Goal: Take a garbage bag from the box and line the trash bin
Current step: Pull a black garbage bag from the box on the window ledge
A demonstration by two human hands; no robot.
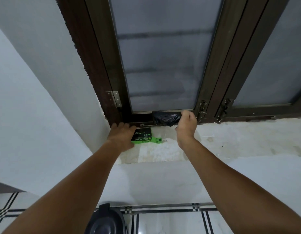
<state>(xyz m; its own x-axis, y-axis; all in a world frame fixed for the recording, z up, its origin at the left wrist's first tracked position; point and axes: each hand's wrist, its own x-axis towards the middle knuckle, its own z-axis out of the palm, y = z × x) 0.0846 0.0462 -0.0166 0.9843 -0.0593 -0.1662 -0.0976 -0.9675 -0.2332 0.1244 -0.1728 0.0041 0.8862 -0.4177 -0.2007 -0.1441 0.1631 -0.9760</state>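
Note:
A black and green garbage bag box (144,135) lies on the white window sill (239,137), its green flap open to the right. My left hand (122,135) lies flat on the box's left end, pressing it down. To the right of the box, a crumpled black garbage bag (165,118) sits against the window frame. My right hand (187,124) is closed on the bag's right end. Far below, at the bottom of the view, stands the dark trash bin (106,220) with its lid on, partly hidden by my left forearm.
A dark brown window frame (102,65) with frosted glass rises behind the sill, with a metal hinge (115,98) and latches (203,108). A white wall closes in on the left. The floor below has white tiles with black stripes (171,222).

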